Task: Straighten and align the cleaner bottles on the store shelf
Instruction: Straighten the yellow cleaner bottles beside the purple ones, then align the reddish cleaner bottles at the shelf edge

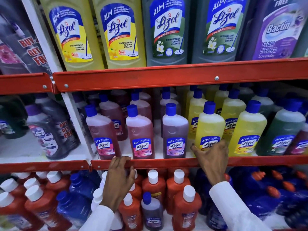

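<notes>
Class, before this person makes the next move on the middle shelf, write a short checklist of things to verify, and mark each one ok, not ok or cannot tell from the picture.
1. Right hand on the bottle to be moved: ok, its fingers touch the base of the front yellow bottle.
2. Left hand out of the way: ok, it rests on the red shelf edge, holding no bottle.
3. Yellow bottle's label faces front: ok.
4. Front row level with the shelf edge: not ok, the yellow bottle sits further back than the purple bottle beside it.
5. Leftmost pink bottle upright: cannot tell, it looks tilted but the wide lens bends the view.
6. Caps tight: cannot tell.
</notes>
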The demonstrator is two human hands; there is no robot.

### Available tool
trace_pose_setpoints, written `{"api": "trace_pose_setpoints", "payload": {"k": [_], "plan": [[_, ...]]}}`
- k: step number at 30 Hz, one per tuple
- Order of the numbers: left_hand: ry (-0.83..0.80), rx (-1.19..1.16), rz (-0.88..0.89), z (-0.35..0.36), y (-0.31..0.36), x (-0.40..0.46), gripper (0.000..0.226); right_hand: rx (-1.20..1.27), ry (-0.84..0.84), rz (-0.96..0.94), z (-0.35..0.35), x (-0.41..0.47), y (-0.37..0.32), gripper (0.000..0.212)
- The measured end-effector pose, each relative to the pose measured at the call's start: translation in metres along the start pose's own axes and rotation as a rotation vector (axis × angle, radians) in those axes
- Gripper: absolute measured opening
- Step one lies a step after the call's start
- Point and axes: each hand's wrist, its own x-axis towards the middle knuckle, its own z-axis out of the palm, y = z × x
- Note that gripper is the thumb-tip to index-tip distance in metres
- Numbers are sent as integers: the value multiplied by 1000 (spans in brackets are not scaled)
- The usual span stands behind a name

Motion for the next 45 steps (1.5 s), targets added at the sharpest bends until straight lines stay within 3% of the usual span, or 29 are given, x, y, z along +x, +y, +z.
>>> {"api": "trace_pose_setpoints", "payload": {"k": [3, 5, 7, 9, 12, 15, 19, 23, 36, 40, 42, 45], "plan": [[-19, -6, 9, -2, -1, 0, 27, 18, 21, -2, -7, -5, -1, 104], [-25, -16, 12, -5, -1, 1, 30, 57, 145, -49, -15, -15, -6, 104], [-19, -34, 21, -8, -1, 3, 33, 187, 297, -167, -26, -32, -19, 85], [4, -87, 6, -11, 1, 7, 33, 369, 315, -313, -30, -54, -35, 56], [36, -205, -28, -14, 6, 17, 37, 403, 53, -540, -13, -78, -56, 30], [3, -295, -37, -14, 11, 28, 50, 265, -328, -513, 22, -92, -63, 43], [-76, -377, -38, -13, 11, 37, 57, 145, -545, -484, 50, -91, -68, 55], [-111, -408, -40, -10, 10, 43, 48, 170, -633, -451, 55, -83, -71, 56], [-103, -425, -73, -2, 4, 44, 45, 215, -670, -408, 51, -83, -74, 53], [-34, -439, -106, -3, 9, 38, 46, 231, -581, -418, 46, -85, -71, 49], [109, -440, -116, -4, 18, 29, 39, 247, -374, -426, 36, -87, -62, 38], [295, -428, 37, -4, 46, 14, 22, 307, -39, -444, 13, -83, -41, 23]]}}
